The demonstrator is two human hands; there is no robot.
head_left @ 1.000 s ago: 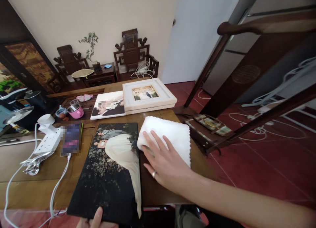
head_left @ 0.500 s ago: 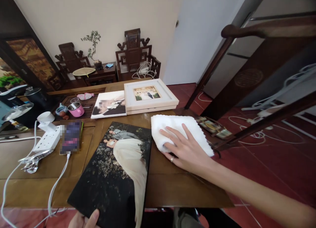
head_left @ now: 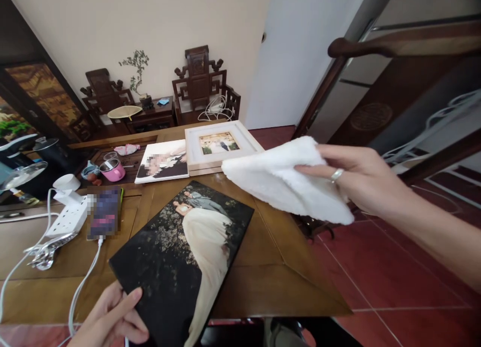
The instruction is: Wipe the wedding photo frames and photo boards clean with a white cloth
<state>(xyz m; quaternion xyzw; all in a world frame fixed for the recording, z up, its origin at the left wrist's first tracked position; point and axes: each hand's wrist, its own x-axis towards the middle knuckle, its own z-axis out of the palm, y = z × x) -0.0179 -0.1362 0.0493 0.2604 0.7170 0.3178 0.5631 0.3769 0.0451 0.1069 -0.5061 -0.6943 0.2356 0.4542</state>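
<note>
My left hand (head_left: pixel 116 314) grips the lower left edge of a dark photo panel (head_left: pixel 161 257), thumb on its face. The panel shows two people outdoors, one in a long pale dress, and it is tilted over the table's front part. To the right, my right hand (head_left: pixel 349 174) pinches a folded white towel (head_left: pixel 278 179) between thumb and fingers, holding it up in the air. A ring sits on one finger. Behind the panel lie a white-edged photo panel (head_left: pixel 161 161) and a pale wooden picture frame (head_left: pixel 193 156), partly covered by the towel.
On the wooden table (head_left: pixel 259 287) at left are a phone (head_left: pixel 105 212) on a white cable, a power strip (head_left: pixel 69 217), a pink cup (head_left: pixel 112 171) and a glass lid (head_left: pixel 26 174). A wooden chair (head_left: pixel 376 46) stands close at right, over red floor tiles (head_left: pixel 413 287).
My right hand has lifted the towel off the table, where it lay flat under my palm. The dark photo panel has turned clockwise, and more of my left hand shows.
</note>
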